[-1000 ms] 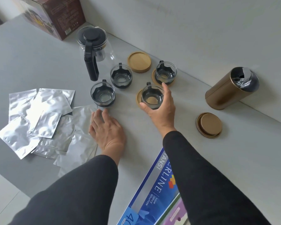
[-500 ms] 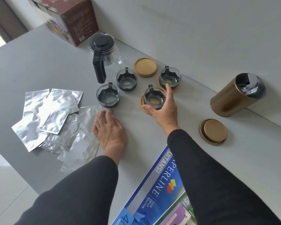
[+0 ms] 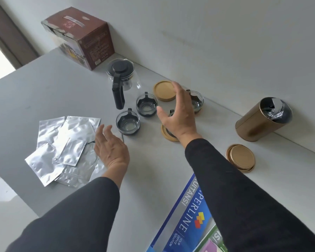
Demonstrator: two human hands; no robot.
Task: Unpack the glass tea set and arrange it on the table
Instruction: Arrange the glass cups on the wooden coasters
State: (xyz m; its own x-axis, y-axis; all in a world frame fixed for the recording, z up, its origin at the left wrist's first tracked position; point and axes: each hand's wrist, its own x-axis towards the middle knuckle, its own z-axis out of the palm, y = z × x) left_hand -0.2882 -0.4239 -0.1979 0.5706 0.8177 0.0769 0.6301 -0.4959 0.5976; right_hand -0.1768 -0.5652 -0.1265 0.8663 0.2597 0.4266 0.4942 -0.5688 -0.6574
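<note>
Right hand (image 3: 178,113) hovers spread wide and empty above the cup cluster, fingers fanned over the bare coaster (image 3: 164,90) at the back. The left hand (image 3: 111,147) floats open too, holding nothing, just beside the front cup (image 3: 128,122) and the pile of foil packets (image 3: 65,142).

The tea set sits mid-worktop (image 3: 44,99): teapot (image 3: 122,77) at the back, second cup (image 3: 146,106) just in front of it, a third cup (image 3: 196,101) half hidden behind the right hand, and a fourth under the palm on its coaster (image 3: 168,136), barely visible.

The danger, I'd say, is that crowding. Reach for the bare coaster and the wrist could clip the hidden cup off its coaster. Glass is packed tight here, so one knock could carry through to its neighbours. The tin (image 3: 262,119) on its side might roll, too.
</note>
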